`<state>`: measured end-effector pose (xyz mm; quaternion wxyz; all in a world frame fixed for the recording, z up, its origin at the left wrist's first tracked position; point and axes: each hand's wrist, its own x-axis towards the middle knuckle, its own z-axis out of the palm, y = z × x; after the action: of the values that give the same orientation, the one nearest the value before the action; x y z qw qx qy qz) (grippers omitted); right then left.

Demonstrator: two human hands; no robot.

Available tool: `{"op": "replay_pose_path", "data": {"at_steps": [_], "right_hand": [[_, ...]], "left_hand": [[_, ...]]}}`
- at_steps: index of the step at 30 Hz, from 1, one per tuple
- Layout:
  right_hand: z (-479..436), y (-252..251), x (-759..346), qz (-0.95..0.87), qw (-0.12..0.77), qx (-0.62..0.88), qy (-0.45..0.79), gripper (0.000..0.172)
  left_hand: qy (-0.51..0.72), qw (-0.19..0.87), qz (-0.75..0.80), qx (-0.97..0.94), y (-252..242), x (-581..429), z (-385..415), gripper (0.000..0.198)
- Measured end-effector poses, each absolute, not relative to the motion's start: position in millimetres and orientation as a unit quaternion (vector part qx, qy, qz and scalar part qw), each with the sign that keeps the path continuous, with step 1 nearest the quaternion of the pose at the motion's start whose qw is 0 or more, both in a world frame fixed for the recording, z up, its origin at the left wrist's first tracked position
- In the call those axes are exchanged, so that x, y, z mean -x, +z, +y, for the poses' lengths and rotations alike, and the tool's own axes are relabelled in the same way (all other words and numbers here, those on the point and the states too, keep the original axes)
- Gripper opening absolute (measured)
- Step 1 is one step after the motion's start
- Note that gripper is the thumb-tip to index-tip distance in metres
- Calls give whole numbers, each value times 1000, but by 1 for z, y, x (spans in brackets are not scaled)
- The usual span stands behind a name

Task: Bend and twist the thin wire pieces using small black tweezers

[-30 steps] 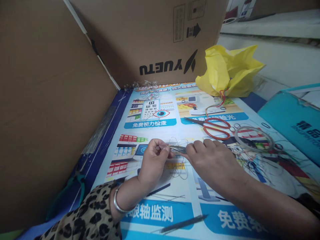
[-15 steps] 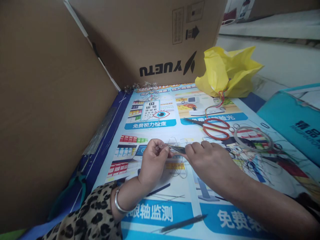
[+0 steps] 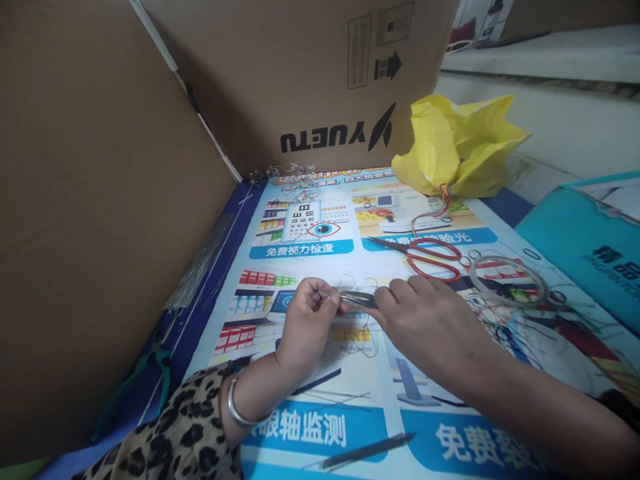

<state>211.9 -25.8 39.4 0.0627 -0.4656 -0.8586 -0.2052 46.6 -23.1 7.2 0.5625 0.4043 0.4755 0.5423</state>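
Note:
My left hand (image 3: 311,323) is closed in a pinch on a thin wire piece; its exact shape between the fingertips is hidden. From there, fine wire loops (image 3: 369,347) hang down and spread toward the right. My right hand (image 3: 423,313) is wrapped round needle-nose pliers (image 3: 359,299), with only their dark metal jaws showing. The jaw tips meet the wire right at my left fingertips. Red-handled scissors (image 3: 434,260) lie just beyond my right hand.
Cardboard walls (image 3: 300,80) rise at the left and back. A yellow bag (image 3: 460,147) and a teal box (image 3: 590,247) stand at the right. A clear coil (image 3: 507,280), teal-handled pliers (image 3: 135,383), straight wires (image 3: 197,267) and dark rods (image 3: 367,451) lie around.
The pliers have rolled slightly in my right hand, so their jaws show broader. My right hand has shifted a little to the right; my left hand stays nearly in place.

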Motion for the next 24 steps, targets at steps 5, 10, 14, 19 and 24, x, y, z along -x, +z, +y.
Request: {"op": "replay_pose_path", "data": {"at_steps": [5,10,14,19,24], "right_hand": [[-27,36,-210,-849,69,476,-218,12],[-28,34,-209,-848,68,478,-218,11],[-27,35,-209,-851,64,475,-217,11],[-27,33,-209,-852,68,469,-222,11],[-26,32,-208,-855,58,467,-218,11]], "left_hand": [[537,558,480,-411,6,-48,-24,16],[542,555,477,-413,5,-49,-25,16],[538,551,484,-417,6,-48,-25,16],[537,545,493,-413,8,-48,-24,16],[536,547,491,-415,8,-48,-24,15]]}}
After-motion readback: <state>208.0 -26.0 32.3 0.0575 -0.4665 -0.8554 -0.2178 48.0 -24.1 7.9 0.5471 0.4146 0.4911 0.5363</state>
